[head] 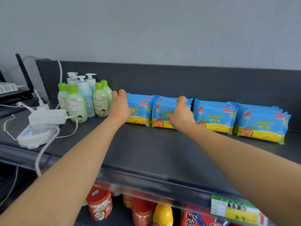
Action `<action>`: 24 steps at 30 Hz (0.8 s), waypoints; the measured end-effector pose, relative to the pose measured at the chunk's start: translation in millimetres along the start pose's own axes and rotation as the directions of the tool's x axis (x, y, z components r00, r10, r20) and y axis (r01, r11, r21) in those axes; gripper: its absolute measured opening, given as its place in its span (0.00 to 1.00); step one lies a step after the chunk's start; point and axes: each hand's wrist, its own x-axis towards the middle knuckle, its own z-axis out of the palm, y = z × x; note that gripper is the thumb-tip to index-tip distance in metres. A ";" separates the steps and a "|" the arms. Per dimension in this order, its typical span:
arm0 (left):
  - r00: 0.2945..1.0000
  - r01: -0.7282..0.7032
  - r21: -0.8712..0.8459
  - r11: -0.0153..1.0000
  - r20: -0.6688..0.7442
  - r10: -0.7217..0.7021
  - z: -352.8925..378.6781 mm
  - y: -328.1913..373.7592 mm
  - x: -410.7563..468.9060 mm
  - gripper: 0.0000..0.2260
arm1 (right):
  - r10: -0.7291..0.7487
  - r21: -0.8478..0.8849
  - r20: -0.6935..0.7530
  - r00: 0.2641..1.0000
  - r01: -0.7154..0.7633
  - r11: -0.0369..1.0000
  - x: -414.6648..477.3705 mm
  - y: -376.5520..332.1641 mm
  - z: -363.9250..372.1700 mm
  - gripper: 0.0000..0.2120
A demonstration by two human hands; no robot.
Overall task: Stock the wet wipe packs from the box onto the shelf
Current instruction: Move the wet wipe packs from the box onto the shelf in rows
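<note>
My left hand (121, 103) spreads over the leftmost stack of wet wipe packs (138, 110) on the shelf (146, 152); my right hand (180, 111) presses the next stack (162, 115), seemingly flat, gripping nothing.

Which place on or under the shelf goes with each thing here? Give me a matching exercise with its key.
Things:
1. Green-capped lotion bottles
2. White power strip
3. Wet wipe packs
4. Red can

Places:
A. lower shelf
B. far left, at the shelf's front edge
C. rows along the back, right of the bottles
D. left of the left hand

Pairs: 1-D, 2-B, 3-C, 4-A
</note>
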 end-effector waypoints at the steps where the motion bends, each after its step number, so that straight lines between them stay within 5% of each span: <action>1: 1.000 0.005 0.007 1.000 -0.003 -0.005 -2.5 1.1 -3.3 0.24 | -0.008 0.013 -0.008 1.000 0.008 1.000 -1.8 2.0 -2.9 0.23; 5: 1.000 -0.013 0.028 1.000 -0.013 0.014 -11.1 16.4 -25.7 0.19 | -0.040 0.062 -0.027 0.999 0.042 0.997 -16.0 11.9 -25.9 0.19; 12: 0.959 -0.237 -0.111 0.965 0.132 0.251 -11.2 104.2 -105.0 0.07 | -0.081 0.069 -0.088 0.993 0.087 0.994 -79.1 55.2 -91.3 0.10; 19: 0.726 -0.549 -0.270 0.791 0.315 0.612 23.1 208.2 -237.3 0.06 | -0.014 -0.010 -0.192 0.981 0.013 1.000 -189.3 152.0 -172.2 0.08; 24: 0.560 -0.568 -0.350 0.745 0.499 0.662 86.5 276.1 -335.2 0.06 | 0.172 -0.046 -0.206 0.963 -0.185 0.982 -284.5 260.5 -201.9 0.07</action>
